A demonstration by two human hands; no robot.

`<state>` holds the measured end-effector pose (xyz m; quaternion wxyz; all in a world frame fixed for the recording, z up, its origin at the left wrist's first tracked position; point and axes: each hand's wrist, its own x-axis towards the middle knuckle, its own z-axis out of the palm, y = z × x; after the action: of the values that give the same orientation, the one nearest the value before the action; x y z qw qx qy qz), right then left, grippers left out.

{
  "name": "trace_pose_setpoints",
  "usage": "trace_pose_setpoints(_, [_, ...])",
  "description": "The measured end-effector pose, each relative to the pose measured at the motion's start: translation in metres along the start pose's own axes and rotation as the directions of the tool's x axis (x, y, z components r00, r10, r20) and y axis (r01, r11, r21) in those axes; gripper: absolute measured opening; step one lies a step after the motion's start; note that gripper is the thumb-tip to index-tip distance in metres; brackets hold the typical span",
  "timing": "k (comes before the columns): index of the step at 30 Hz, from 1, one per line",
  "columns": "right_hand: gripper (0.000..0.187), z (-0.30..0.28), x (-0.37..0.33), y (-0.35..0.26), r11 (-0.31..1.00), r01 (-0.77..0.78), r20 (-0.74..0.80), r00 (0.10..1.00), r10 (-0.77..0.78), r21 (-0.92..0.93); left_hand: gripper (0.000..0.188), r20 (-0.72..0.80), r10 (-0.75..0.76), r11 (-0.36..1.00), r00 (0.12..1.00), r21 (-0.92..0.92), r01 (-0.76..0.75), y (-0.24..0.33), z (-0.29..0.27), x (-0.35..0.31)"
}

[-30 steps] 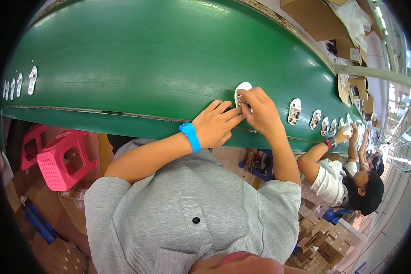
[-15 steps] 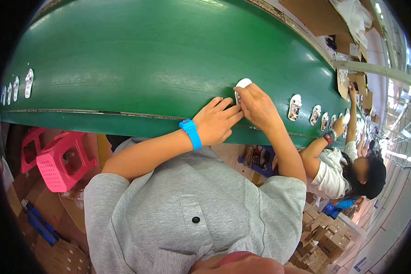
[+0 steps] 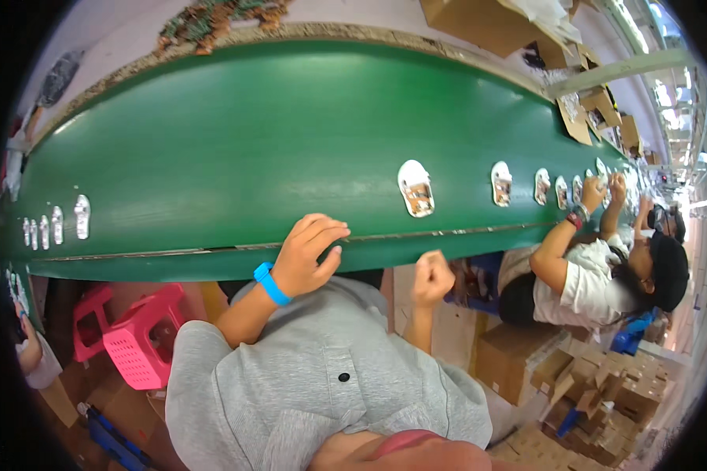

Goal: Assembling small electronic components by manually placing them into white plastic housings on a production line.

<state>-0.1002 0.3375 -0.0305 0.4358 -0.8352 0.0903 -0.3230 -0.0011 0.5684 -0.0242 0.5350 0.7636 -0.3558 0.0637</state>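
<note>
A white, slipper-shaped plastic housing [image 3: 415, 188] lies on the green belt [image 3: 236, 133] in front of me. Brown and metallic parts show inside its lower half. Neither of my hands touches it. My left hand [image 3: 310, 250], with a blue band at the wrist, hovers over the belt's near edge, left of the housing. Its fingers are stretched and slightly bent, the thumb apart, with nothing seen in them. Below the housing, on the near side of the belt, my right hand [image 3: 434, 279] is curled into a loose fist. The inside of that fist is hidden.
Similar housings [image 3: 501, 184] run off in a row to the right, where a co-worker's hand [image 3: 593, 192] is over the belt. Several silvery housings [image 3: 82, 217] lie at far left. Pink stools [image 3: 141, 337] stand at lower left, cartons [image 3: 518, 353] at lower right.
Both hands have let go of the housing and drawn back toward me, the left hand also leftward. The housing now lies uncovered on the belt. The view has shifted, showing more of the far edge.
</note>
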Motion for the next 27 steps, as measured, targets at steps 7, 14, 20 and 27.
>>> trace_pose_setpoints(7, [0.041, 0.078, 0.032, -0.04, 0.91, 0.262, 0.294, 0.886, -0.359, 0.32, 0.008, -0.393, -0.105, 0.857, 0.914, 0.43, 0.284, -0.068, -0.151, -0.023])
trace_pose_setpoints(14, [0.028, 0.131, 0.05, -0.097, 0.941, 0.242, 0.593, 0.731, -0.337, 0.235, 0.034, -0.766, -0.079, 0.772, 0.639, 0.358, 0.525, -0.067, -0.214, -0.103])
trace_pose_setpoints(20, [0.032, 0.18, 0.016, -0.09, 0.827, 0.546, 0.742, 0.496, -0.45, 0.137, 0.034, -0.892, -0.085, 0.608, 0.443, 0.306, 0.733, -0.073, -0.252, -0.174])
trace_pose_setpoints(27, [0.065, 0.196, 0.005, -0.09, 0.811, 0.582, 0.867, 0.429, -0.254, -0.05, 0.031, -0.925, 0.038, 0.485, 0.377, 0.347, 0.803, -0.082, -0.248, -0.171])
